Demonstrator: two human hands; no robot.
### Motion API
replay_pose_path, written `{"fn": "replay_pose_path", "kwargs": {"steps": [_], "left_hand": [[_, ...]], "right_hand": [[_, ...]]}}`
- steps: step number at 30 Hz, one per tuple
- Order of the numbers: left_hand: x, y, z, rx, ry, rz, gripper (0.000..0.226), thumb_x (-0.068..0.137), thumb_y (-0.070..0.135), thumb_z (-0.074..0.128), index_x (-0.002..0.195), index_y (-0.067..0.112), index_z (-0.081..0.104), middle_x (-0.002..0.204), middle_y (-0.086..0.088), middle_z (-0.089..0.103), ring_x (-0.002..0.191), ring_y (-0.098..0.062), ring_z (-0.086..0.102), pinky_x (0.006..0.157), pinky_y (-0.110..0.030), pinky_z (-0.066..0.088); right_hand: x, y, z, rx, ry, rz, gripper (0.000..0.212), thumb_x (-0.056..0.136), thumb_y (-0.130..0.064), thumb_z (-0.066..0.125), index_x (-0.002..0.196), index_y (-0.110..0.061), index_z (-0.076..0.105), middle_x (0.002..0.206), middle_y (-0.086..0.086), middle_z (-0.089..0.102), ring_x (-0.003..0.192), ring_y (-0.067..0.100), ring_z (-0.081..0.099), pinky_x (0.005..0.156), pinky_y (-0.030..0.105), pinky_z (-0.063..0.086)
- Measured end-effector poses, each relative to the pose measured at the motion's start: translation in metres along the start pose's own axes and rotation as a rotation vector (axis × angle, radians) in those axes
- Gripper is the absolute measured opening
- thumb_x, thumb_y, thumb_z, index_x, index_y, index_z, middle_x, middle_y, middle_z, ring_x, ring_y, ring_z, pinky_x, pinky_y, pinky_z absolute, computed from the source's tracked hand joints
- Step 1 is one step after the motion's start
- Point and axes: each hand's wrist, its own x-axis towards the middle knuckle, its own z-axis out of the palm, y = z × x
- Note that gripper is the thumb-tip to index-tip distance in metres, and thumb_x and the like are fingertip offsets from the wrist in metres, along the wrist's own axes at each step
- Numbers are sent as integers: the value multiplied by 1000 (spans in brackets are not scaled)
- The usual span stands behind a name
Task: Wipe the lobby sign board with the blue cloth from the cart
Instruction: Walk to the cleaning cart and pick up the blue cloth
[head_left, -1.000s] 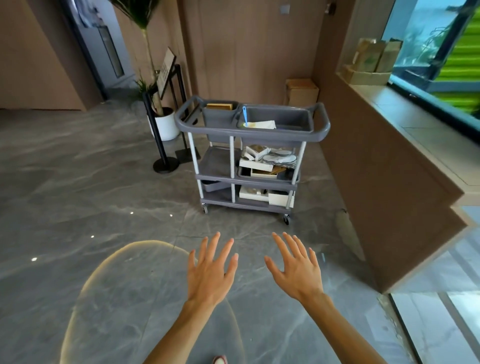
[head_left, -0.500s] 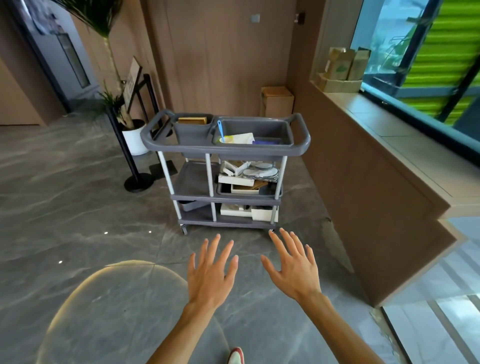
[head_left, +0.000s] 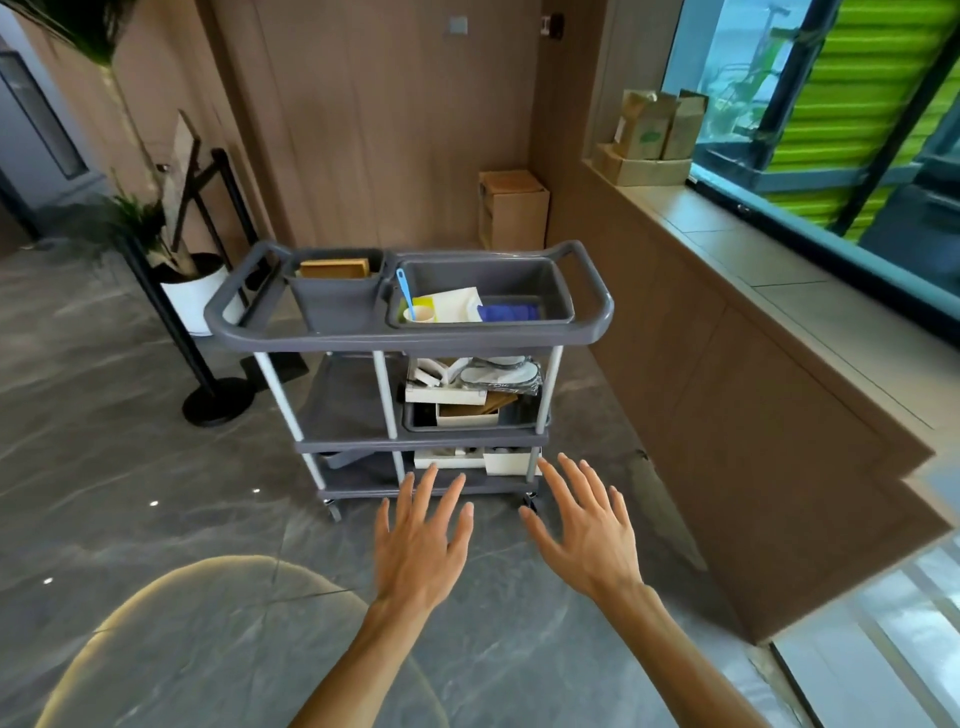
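Blue cloth (head_left: 508, 312) lying in cart (head_left: 410, 340) top right bin, long axis left-right, ahead of and above both hands. Right hand (head_left: 587, 535) nearer; left hand (head_left: 421, 540) alongside. Fingers spread, holding nothing.

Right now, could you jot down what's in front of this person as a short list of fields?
place: lobby with grey stone floor
cart: grey, three shelves, ahead of the person
blue cloth: in the cart's top right tub, untouched
sign board: on a black stand left of the cart, beside a potted plant
left hand: open, empty, fingers spread
right hand: open, empty, fingers spread
wiping: not begun
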Motion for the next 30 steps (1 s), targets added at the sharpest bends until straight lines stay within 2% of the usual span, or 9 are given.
{"fn": "replay_pose_path", "kwargs": {"steps": [3,8,12,15,21,26,30], "left_hand": [[28,-3,3,1,1,15,59,98,63,3,153,50,18,167,13,5,154,-14,-1,123,-49,10],[73,-3,10,-30,8,41,71,91,68,-11,153,50,18,167,15,3,154,-13,-1,124,-50,9],[117,-1,19,-38,16,43,64,95,69,-4,154,52,15,167,15,4,154,-15,3,122,-51,11],[155,3,26,-30,22,42,62,95,69,-4,153,53,9,167,15,-3,154,-15,1,123,-52,13],[237,26,35,-22,32,14,69,92,70,-5,154,50,18,167,14,1,155,-15,2,122,-49,11],[302,45,39,2,28,-2,72,90,69,-12,155,50,11,167,15,-3,154,-14,-4,124,-49,8],[348,59,35,12,38,-25,70,92,67,-7,155,48,18,167,14,3,155,-16,1,124,-49,11]], "right_hand": [[24,0,4,-9,10,19,73,92,-78,21,157,-46,10,167,-14,15,156,13,5,125,48,10],[68,5,9,-35,23,30,70,94,-76,21,157,-45,11,167,-13,14,156,15,3,126,48,8],[114,13,16,-50,17,11,71,94,-76,19,157,-45,10,168,-13,7,156,15,-4,126,48,4],[152,21,22,-50,9,-7,72,93,-77,16,157,-45,8,169,-13,3,156,14,-7,127,49,3],[239,47,30,-40,-16,-41,69,93,-77,15,156,-49,6,168,-16,-5,155,14,-12,127,49,0],[309,71,31,-45,-19,-61,69,94,-76,20,156,-47,15,169,-14,1,156,16,-5,126,51,5],[361,88,27,-45,-15,-89,68,95,-76,19,156,-48,12,169,-14,2,156,15,-6,126,51,8]]}}
